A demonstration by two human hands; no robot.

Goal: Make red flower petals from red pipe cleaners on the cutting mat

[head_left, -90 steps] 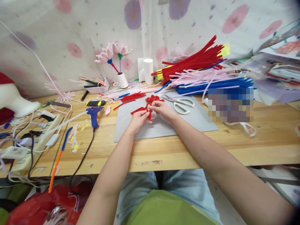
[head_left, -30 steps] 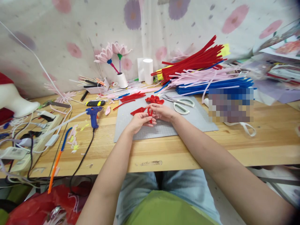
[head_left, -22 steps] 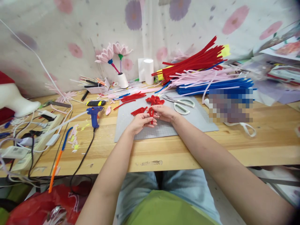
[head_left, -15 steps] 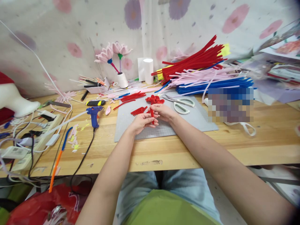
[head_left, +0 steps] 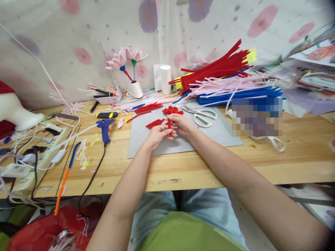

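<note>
Over the grey cutting mat (head_left: 220, 134), my left hand (head_left: 160, 135) and my right hand (head_left: 180, 122) pinch one short red pipe cleaner (head_left: 169, 122) between them. My left fingers are closed on its lower part, my right fingertips on its upper part; the fingers hide much of it. Just beyond my hands lies a cluster of curled red pipe-cleaner pieces (head_left: 173, 110). Left of them is a small pile of cut red pieces (head_left: 155, 123), with longer red strips (head_left: 149, 107) behind. Scissors (head_left: 202, 116) with pale handles lie partly open to the right.
A blue glue gun (head_left: 104, 129) and a box cutter (head_left: 106, 115) lie on the left, near a cable-filled power strip (head_left: 43, 157). Bundles of red (head_left: 214, 69), pink and blue pipe cleaners (head_left: 243, 96) are heaped at the back right. Pink flowers (head_left: 134, 55) stand in a white spool (head_left: 136, 90).
Both hands have shifted very slightly and the red pipe cleaner is a little more covered by my fingers. The things lying on the table have not moved.
</note>
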